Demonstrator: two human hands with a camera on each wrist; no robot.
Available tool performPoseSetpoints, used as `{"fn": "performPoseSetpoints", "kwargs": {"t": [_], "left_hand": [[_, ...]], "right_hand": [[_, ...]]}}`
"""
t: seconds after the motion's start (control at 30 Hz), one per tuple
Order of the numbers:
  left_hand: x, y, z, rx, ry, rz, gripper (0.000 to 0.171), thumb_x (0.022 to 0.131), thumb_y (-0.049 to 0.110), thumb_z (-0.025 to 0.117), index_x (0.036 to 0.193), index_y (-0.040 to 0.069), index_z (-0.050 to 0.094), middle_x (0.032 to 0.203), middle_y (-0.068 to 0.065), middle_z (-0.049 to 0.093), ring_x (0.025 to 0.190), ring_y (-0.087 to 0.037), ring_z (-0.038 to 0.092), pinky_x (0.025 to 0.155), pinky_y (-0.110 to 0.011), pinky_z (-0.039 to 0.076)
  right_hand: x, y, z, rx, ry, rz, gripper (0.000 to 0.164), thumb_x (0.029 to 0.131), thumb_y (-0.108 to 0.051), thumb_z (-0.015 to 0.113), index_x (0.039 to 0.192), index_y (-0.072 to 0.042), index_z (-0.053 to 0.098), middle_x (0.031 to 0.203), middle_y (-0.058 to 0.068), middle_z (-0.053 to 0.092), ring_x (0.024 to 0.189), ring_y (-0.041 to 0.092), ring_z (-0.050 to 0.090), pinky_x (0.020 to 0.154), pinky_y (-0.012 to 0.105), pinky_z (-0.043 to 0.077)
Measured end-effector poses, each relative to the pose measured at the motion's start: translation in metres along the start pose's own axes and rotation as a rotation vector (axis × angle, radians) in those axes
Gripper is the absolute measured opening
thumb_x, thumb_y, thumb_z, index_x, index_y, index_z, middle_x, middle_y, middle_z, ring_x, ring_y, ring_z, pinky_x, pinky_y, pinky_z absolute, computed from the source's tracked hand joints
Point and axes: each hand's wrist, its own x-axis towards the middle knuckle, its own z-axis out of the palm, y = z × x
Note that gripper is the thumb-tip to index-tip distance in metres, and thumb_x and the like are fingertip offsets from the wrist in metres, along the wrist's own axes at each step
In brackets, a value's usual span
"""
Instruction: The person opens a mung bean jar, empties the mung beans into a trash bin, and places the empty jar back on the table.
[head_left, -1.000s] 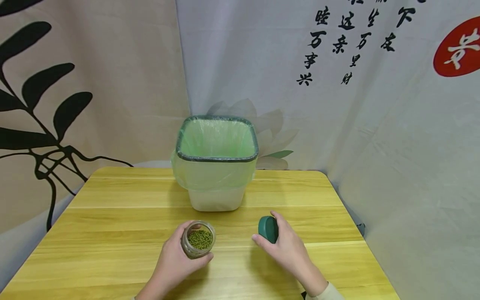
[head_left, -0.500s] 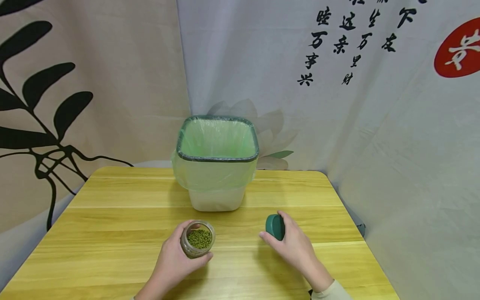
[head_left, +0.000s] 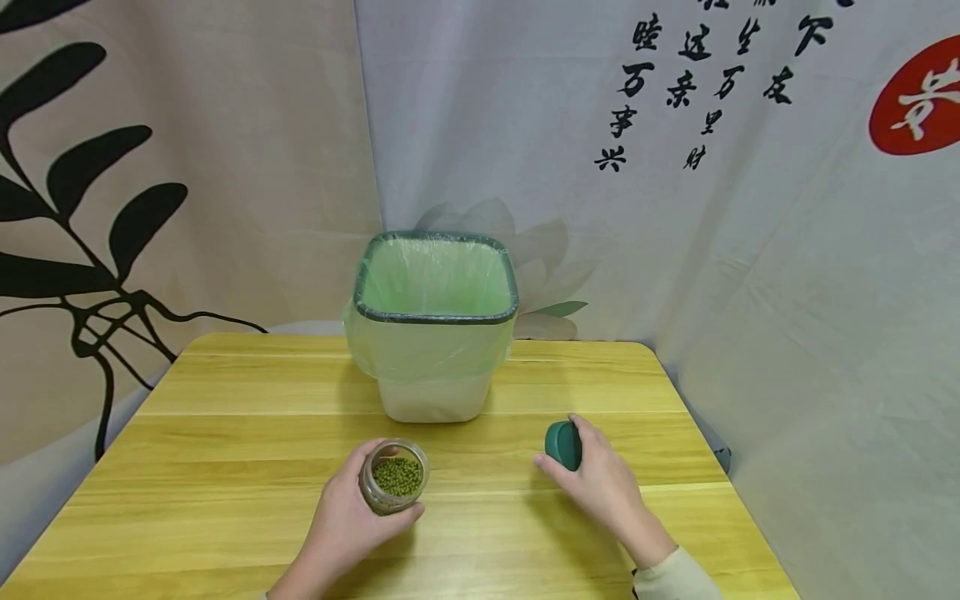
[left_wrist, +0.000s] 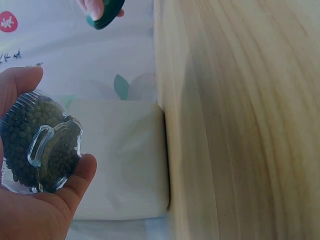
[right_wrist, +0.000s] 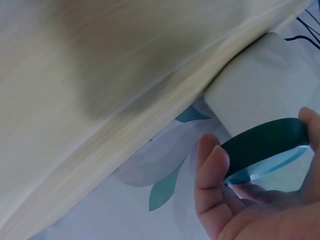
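A clear jar (head_left: 393,477) with small green beans (head_left: 398,476) inside is held by my left hand (head_left: 347,517), its uncovered mouth tilted toward the head camera. In the left wrist view the jar's base (left_wrist: 42,142) shows, with thumb and fingers curled round its sides. My right hand (head_left: 606,487) pinches a green round lid (head_left: 564,445) by its rim, to the right of the jar and apart from it. The right wrist view shows the lid (right_wrist: 267,142) on edge between thumb and fingers. Both hands are above the wooden table (head_left: 247,467).
A whitish bin (head_left: 435,400) lined with a pale green bag (head_left: 431,350) and topped by a dark rim stands upright toward the table's far edge, beyond both hands. Behind the table hangs a printed cloth (head_left: 480,108) with leaves and characters.
My right hand has moved to the right with the lid, farther from the jar. The left hand and jar have stayed nearly still.
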Motion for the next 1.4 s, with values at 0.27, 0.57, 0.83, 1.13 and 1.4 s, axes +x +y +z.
{"fn": "performPoseSetpoints", "kwargs": {"t": [0.27, 0.57, 0.83, 1.13, 1.4], "left_hand": [[0.000, 0.001, -0.001, 0.010, -0.001, -0.007, 0.095, 0.062, 0.036, 0.105, 0.143, 0.017, 0.057, 0.131, -0.003, 0.073, 0.120, -0.025, 0.069, 0.102, -0.052, 0.056], [0.001, -0.001, -0.002, 0.016, -0.008, -0.009, 0.095, 0.063, 0.036, 0.105, 0.143, 0.017, 0.057, 0.130, -0.001, 0.073, 0.120, -0.024, 0.069, 0.103, -0.050, 0.056], [0.002, -0.002, -0.003, 0.019, -0.018, -0.018, 0.095, 0.063, 0.037, 0.105, 0.143, 0.017, 0.056, 0.131, -0.002, 0.072, 0.121, -0.025, 0.069, 0.102, -0.051, 0.056], [0.003, -0.003, -0.004, 0.012, -0.025, -0.029, 0.096, 0.064, 0.037, 0.105, 0.144, 0.018, 0.056, 0.132, -0.003, 0.072, 0.122, -0.026, 0.068, 0.102, -0.051, 0.056], [0.003, -0.003, -0.005, 0.017, -0.021, -0.022, 0.096, 0.064, 0.036, 0.105, 0.144, 0.016, 0.056, 0.131, -0.004, 0.073, 0.121, -0.026, 0.069, 0.101, -0.050, 0.057]], "right_hand": [[0.014, 0.018, 0.000, -0.062, -0.005, 0.014, 0.099, 0.091, -0.068, 0.074, 0.161, -0.006, 0.042, 0.148, 0.027, 0.060, 0.118, 0.044, 0.068, 0.088, 0.062, 0.059], [0.030, 0.036, 0.003, -0.148, -0.030, 0.016, 0.097, 0.091, -0.064, 0.075, 0.161, -0.004, 0.042, 0.146, 0.031, 0.060, 0.126, 0.049, 0.064, 0.093, 0.067, 0.058], [0.037, 0.045, 0.008, -0.196, -0.053, 0.019, 0.096, 0.091, -0.063, 0.075, 0.158, -0.002, 0.045, 0.146, 0.032, 0.059, 0.128, 0.051, 0.062, 0.096, 0.068, 0.056], [0.043, 0.058, 0.015, -0.237, -0.087, 0.037, 0.099, 0.092, -0.065, 0.074, 0.158, 0.002, 0.043, 0.144, 0.034, 0.059, 0.130, 0.054, 0.059, 0.100, 0.068, 0.055], [0.049, 0.068, 0.019, -0.262, -0.108, 0.055, 0.101, 0.093, -0.068, 0.071, 0.159, 0.003, 0.042, 0.144, 0.035, 0.058, 0.129, 0.054, 0.059, 0.098, 0.068, 0.056]]}}
